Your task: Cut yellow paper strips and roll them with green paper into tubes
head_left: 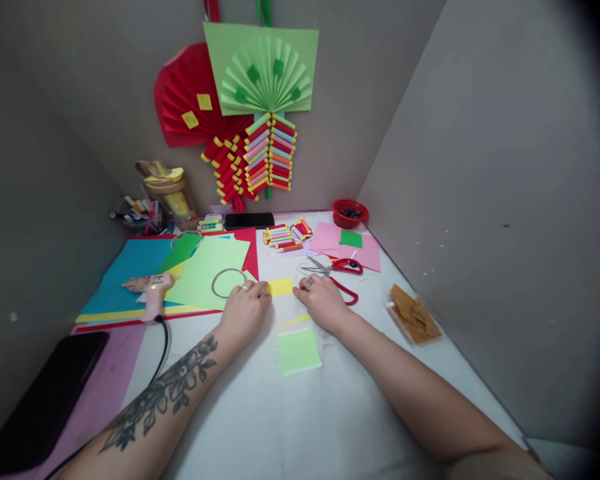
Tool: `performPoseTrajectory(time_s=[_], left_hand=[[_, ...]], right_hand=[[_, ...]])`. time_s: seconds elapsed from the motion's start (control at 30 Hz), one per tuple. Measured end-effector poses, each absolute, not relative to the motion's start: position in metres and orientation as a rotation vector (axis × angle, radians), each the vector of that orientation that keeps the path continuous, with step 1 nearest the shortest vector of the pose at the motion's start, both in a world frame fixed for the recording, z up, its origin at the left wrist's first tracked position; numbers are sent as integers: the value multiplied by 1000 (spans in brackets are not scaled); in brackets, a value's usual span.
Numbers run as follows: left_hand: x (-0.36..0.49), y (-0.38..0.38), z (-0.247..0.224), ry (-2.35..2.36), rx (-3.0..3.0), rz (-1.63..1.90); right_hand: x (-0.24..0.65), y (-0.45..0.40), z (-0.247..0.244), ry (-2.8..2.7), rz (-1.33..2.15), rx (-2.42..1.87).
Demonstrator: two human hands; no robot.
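Observation:
A small yellow piece of paper (281, 287) lies between my two hands at the middle of the table. My left hand (247, 307) is closed, with its fingertips pinching the paper's left edge. At the right edge, the curled fingers of my right hand (323, 301) grip the paper. Just beyond my right hand rest open scissors (347, 267) with red handles, partly hidden by it. A thin yellow strip (296, 321) and a light green square of paper (300, 351) lie nearer to me. A metal ring (213, 283) sits beside my left hand.
Coloured paper sheets (125, 267) and a pink glue gun (155, 293) with a cord lie left. Small paper rolls (279, 235), a phone (249, 221) and a red bowl (351, 213) stand behind. A box of brown pieces (414, 317) is right. Paper fans (270, 73) hang on the wall.

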State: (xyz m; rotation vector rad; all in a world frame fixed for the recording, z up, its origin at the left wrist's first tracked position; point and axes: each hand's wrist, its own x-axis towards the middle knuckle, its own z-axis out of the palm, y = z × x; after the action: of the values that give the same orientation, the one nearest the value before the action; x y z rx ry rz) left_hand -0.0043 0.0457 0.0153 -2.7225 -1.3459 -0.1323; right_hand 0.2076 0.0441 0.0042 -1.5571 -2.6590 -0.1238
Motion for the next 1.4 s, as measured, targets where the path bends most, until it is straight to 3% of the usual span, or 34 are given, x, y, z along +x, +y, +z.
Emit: performPoseTrajectory(time_s=[0.2,0.43,0.63,0.93,1.1,1.4], left_hand=[[-2,48,14,-1364,-2754,-227],[-6,57,-1,-1467,-2725,-564],[-1,60,1,-1567,-2703,-765],[-5,66,10,-1659,-2745,-713],[0,70,7,-1533,-2842,-549],[0,73,-4,-1293,-2969,-503]], right_hand=[[206,42,1,-2527,-28,-1632],[251,35,12,-1890,-124,-2089],[268,41,3,-1981,8,-2198],[270,38,16,-1824,77,-2095],[266,18,24,-2106,245,-1952],[264,15,17,-2279,147,-2021]])
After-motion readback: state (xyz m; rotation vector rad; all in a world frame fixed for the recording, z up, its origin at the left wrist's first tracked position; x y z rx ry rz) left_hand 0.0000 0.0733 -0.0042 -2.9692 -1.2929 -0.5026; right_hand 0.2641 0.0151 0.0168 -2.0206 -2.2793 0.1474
